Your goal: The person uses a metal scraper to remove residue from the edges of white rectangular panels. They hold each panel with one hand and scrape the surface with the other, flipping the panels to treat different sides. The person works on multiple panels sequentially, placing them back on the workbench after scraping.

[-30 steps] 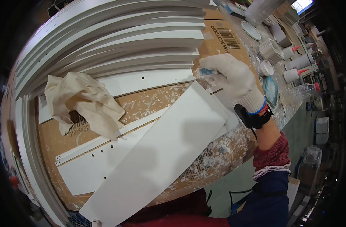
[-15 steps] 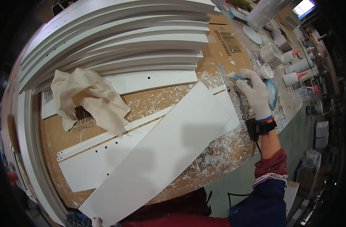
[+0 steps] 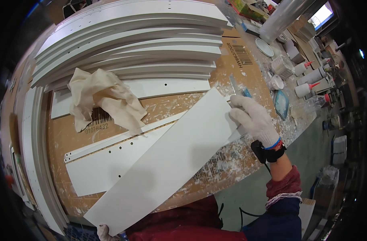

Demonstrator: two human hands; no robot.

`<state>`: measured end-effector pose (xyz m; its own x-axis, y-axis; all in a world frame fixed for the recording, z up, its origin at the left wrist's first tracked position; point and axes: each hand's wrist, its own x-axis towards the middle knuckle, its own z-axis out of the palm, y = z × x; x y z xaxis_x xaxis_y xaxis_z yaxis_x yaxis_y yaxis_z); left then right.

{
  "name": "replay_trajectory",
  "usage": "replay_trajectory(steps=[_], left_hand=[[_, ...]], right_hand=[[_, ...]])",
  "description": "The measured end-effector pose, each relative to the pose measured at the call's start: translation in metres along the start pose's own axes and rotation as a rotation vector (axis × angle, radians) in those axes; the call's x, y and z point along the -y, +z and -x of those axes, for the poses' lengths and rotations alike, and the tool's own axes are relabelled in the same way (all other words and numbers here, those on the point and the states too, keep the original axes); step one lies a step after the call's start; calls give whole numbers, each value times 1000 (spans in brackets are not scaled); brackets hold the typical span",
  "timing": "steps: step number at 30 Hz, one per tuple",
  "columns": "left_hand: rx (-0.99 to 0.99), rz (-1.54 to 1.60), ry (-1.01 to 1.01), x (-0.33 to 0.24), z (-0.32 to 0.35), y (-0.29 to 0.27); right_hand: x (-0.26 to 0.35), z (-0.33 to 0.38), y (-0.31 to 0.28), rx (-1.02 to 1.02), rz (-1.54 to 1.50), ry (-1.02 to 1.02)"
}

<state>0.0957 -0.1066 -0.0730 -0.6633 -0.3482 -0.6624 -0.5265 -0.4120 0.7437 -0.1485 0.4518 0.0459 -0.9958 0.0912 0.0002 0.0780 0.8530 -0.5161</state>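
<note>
A long white board lies aslant, its near left corner jutting past the table's front edge. My gloved left hand grips that corner; only a small part of the hand shows. At the board's far right end is my right hand, in a white knit glove, thumb and fingers apart and curved at the edge. Whether it bears on the board is hard to tell. Just beyond its fingers lies a scraper with a metal blade and a blue handle. Beneath the slanted board rests another white board with drilled holes.
A stack of white boards fills the back of the cardboard-covered table. A crumpled cream cloth lies before it. White flakes litter the cardboard. Glue bottles, a plastic jar and a blue pad stand or lie at right.
My right hand has left the scraper and moved left and nearer to the end of the white board. The left hand stays on its corner. The whole view has shifted slightly.
</note>
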Motion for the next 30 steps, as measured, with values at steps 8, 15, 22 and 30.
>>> replay_trajectory(steps=[8, 15, 22, 30], left_hand=[[147, 56, -69, 15, -19, -22], [-63, 546, 204, 23, -22, 4], [-240, 368, 138, 101, -38, -79], [-545, 417, -64, 149, -31, -111]], right_hand=[[20, 9, 12, 38, -382, 175], [86, 49, 14, 118, -876, 32], [153, 92, 29, 154, -573, -287], [187, 132, 43, 144, -347, -565]])
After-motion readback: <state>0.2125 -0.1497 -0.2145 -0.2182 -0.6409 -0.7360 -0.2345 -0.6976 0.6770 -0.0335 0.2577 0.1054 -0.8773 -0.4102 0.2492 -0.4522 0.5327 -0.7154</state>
